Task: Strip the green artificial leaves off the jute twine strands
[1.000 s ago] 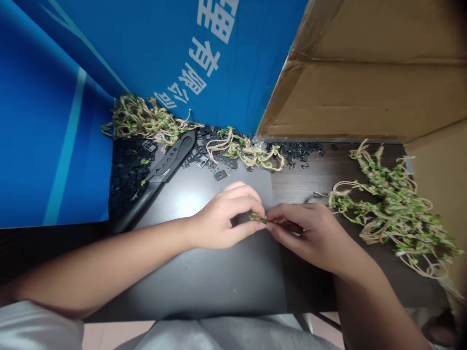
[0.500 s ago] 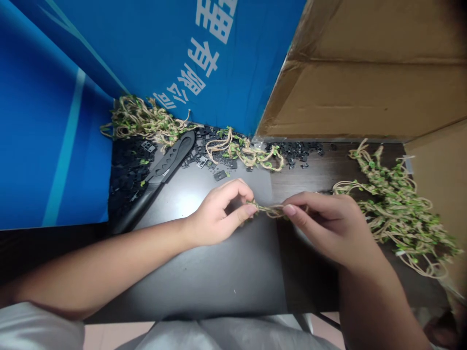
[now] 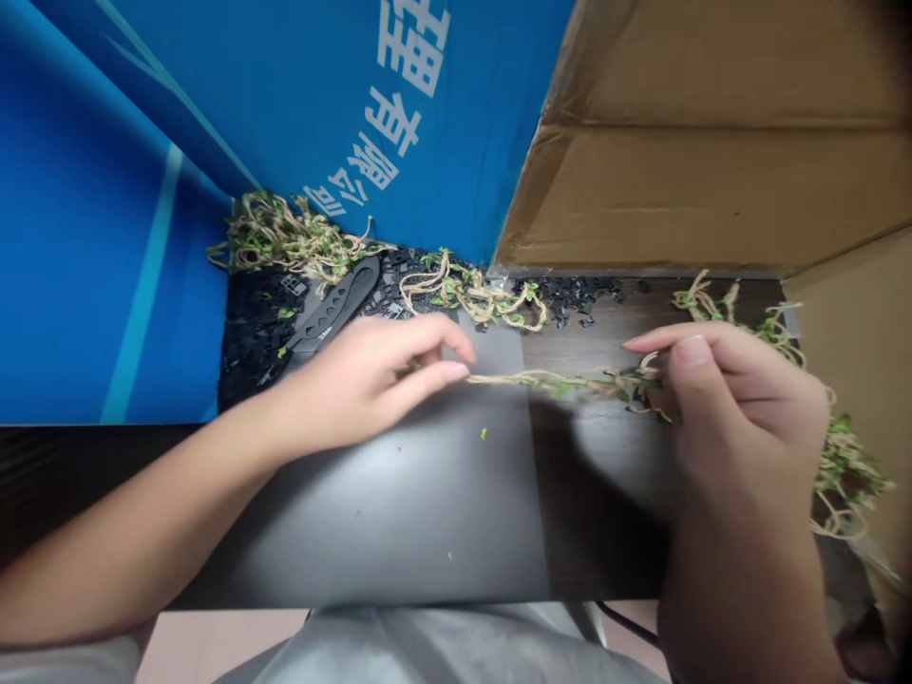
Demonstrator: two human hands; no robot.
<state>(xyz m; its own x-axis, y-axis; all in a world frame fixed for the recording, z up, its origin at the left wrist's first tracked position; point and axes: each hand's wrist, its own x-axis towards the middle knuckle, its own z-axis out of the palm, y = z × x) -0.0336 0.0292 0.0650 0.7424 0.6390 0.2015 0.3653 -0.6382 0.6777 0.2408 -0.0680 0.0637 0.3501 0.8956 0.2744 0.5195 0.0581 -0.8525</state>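
Observation:
A length of leafy twine point(image 3: 548, 381), tan with small green leaves, runs stretched between my two hands above the table. My left hand point(image 3: 385, 375) pinches its left end between thumb and fingers. At the other end, my right hand point(image 3: 741, 389) has the twine gathered in its curled fingers, the index finger pointing left; part of that grip is hidden. Behind the right hand lies a large heap of the same twine point(image 3: 847, 456), partly covered by the hand. A smaller bunch of leafy twine point(image 3: 491, 296) rests at the back middle.
Another twine pile point(image 3: 285, 233) sits at the back left, beside a black-handled tool point(image 3: 334, 304) and scattered small black pieces point(image 3: 249, 323). A blue panel point(image 3: 456, 142) and cardboard walls point(image 3: 676, 190) enclose the table. One loose green leaf point(image 3: 484, 433) lies on the grey mat point(image 3: 427, 532).
My hands have drawn apart, the left moving left and the right moving right. The twine between them now spans a longer stretch, and a loose leaf shows on the mat.

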